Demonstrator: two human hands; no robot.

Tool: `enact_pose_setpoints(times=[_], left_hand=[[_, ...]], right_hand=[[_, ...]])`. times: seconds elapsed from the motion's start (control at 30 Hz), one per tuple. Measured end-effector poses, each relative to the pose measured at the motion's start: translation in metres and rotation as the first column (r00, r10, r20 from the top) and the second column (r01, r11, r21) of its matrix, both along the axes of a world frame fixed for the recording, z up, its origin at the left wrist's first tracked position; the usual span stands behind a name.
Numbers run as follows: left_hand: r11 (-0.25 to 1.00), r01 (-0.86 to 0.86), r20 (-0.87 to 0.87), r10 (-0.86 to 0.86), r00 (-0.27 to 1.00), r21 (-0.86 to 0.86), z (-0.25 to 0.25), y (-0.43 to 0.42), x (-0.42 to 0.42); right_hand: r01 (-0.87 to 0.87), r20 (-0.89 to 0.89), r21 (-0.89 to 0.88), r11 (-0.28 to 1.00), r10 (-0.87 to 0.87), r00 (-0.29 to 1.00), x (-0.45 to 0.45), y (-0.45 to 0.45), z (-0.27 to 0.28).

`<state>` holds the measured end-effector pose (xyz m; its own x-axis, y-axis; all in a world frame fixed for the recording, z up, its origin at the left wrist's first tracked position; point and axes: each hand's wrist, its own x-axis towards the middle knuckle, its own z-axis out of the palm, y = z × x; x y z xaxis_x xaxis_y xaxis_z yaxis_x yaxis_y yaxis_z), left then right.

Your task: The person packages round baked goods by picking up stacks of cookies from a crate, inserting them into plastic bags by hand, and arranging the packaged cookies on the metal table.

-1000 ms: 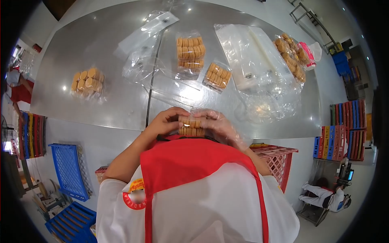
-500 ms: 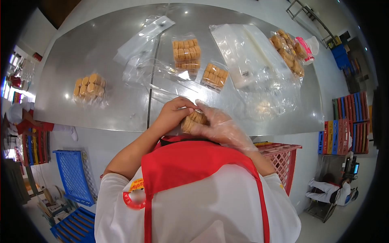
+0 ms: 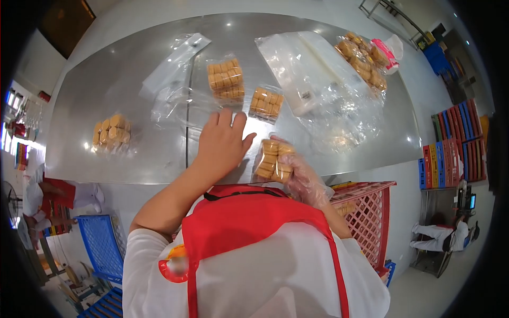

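- One smooth, reflective grey steel bench [image 3: 122, 74], split by a dark seam.
- One blocky, glossy clear-plastic pack of round tan biscuits [image 3: 270, 160], just inside the bench's near edge; biscuits in snug rows under shiny film. Whether it rests on the steel, I cannot tell.
- Right hand [image 3: 301, 177], in a wrinkled clear-plastic glove; I see it curled around the pack's right side, gripping it.
- Left hand [image 3: 224, 140], bare, palm down, fingers spread, holding nothing; I cannot tell whether it touches the bench.
- Similar biscuit packs: a stack [image 3: 225, 74] toward the far edge, another [image 3: 112, 131] near the left edge.
- Crinkled, transparent flat plastic bags [image 3: 297, 63], right of the stack.
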<state>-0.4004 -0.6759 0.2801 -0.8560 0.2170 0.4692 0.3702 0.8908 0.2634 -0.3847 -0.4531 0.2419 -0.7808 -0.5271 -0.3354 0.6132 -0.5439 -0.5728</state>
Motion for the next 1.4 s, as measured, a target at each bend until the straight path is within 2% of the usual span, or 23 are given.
enact_pose_setpoints(times=[0.1,0.23,0.33,0.43,0.53,0.63,0.73,0.83,0.87,0.9,0.93,1.0,1.03,1.13,1.23,1.27,1.3,1.33,1.4], left_hand=[[0.993,0.006,-0.018,-0.008,1.0,-0.116,-0.012,0.007,-0.022],[0.966,0.012,0.06,0.003,0.998,-0.26,-0.021,0.005,-0.031],[0.95,0.06,0.07,-0.04,0.997,-0.307,-0.015,0.0,-0.029],[0.916,0.102,0.064,-0.084,0.994,-0.388,-0.007,-0.008,-0.024],[0.873,0.197,0.169,-0.134,0.976,-0.447,0.013,-0.014,-0.019],[0.873,0.203,0.404,-0.007,0.915,-0.444,0.047,-0.014,-0.017],[0.928,0.122,0.498,0.076,0.864,-0.353,0.082,-0.012,-0.017],[0.969,0.119,0.447,-0.01,0.894,-0.217,0.098,-0.025,-0.015],[0.979,0.126,0.427,-0.046,0.903,-0.162,0.099,-0.029,-0.013],[0.985,0.133,0.403,-0.079,0.912,-0.107,0.099,-0.033,-0.011],[0.989,0.141,0.376,-0.111,0.92,-0.052,0.1,-0.036,-0.009],[0.996,0.048,0.428,-0.012,0.903,-0.072,0.108,-0.033,-0.001],[0.997,0.001,0.456,0.037,0.889,-0.081,0.111,-0.032,0.004],[1.0,0.005,0.346,0.0,0.938,-0.015,0.097,-0.042,0.01],[0.999,0.049,0.281,-0.042,0.959,-0.017,0.093,-0.042,0.018],[0.994,0.057,0.28,-0.029,0.96,-0.095,0.094,-0.038,0.021],[0.983,0.065,0.279,-0.015,0.96,-0.172,0.097,-0.034,0.024],[0.966,0.074,0.276,-0.002,0.961,-0.248,0.098,-0.029,0.027],[0.947,0.111,0.211,-0.047,0.976,-0.301,0.087,-0.02,0.032]], right_hand=[[0.094,0.004,-0.121,0.988,-0.094,0.996,-0.003,0.009,0.001],[0.177,0.023,-0.217,0.96,-0.176,0.984,-0.003,0.018,0.005],[0.152,0.016,-0.317,0.936,-0.155,0.988,-0.003,0.028,-0.003],[0.168,-0.031,-0.238,0.957,-0.18,0.983,-0.003,0.031,0.002],[0.172,-0.146,-0.177,0.969,-0.199,0.969,-0.01,0.025,0.021],[0.297,-0.274,-0.118,0.948,-0.318,0.908,-0.017,-0.006,0.057],[0.301,-0.557,-0.14,0.943,-0.326,0.764,-0.035,-0.036,0.063],[0.362,-0.72,-0.016,0.932,-0.262,0.643,-0.034,-0.061,0.069],[0.368,-0.765,0.013,0.93,-0.228,0.603,-0.036,-0.068,0.067],[0.416,-0.875,0.094,0.904,-0.124,0.468,-0.04,-0.069,0.063],[0.444,-0.91,0.132,0.886,-0.069,0.409,-0.041,-0.072,0.061],[0.503,-0.958,0.193,0.842,0.05,0.284,-0.04,-0.079,0.059],[0.401,-0.927,0.259,0.879,0.11,0.358,-0.041,-0.078,0.058],[0.233,-0.749,0.331,0.915,0.104,0.654,-0.04,-0.086,0.058],[0.296,-0.827,0.463,0.836,0.287,0.484,-0.043,-0.092,0.06],[0.328,-0.836,0.499,0.802,0.348,0.424,-0.043,-0.093,0.061],[0.363,-0.855,0.476,0.801,0.324,0.405,-0.04,-0.098,0.066],[0.232,-0.797,0.41,0.882,0.222,0.562,-0.041,-0.104,0.065],[0.025,-0.543,0.178,0.984,0.077,0.836,-0.047,-0.114,0.055]])
